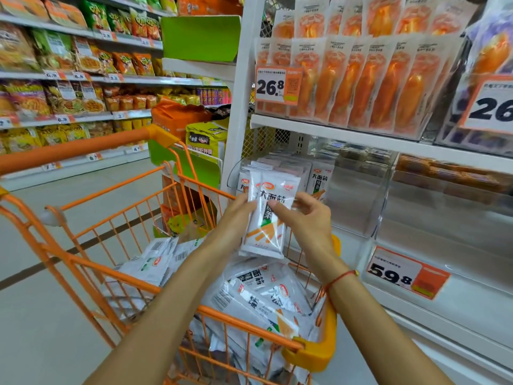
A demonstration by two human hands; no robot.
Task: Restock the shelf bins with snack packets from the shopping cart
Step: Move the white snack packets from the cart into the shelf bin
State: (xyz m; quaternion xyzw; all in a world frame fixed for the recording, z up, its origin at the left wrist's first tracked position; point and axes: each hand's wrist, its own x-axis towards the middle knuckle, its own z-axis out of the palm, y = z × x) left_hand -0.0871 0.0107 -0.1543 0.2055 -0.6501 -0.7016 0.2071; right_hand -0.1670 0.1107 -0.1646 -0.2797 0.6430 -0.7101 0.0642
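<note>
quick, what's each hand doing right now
Left hand: grips the stack of white snack packets from the left edge.
Right hand: fingers curled on the stack's right edge, steadying it.

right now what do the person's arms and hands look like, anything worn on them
Both forearms are bare, with no sleeves or gloves in view. The right hand has a thin red string bracelet with a small yellowish bead at the wrist. The left hand wears nothing visible.

Snack packets between cart and bin

A small upright stack of white plastic snack packets (268, 218) with orange-and-green print is held above the orange wire shopping cart (133, 218), where more lie heaped; the clear plastic shelf bin (358, 195) behind holds upright ones.
</note>
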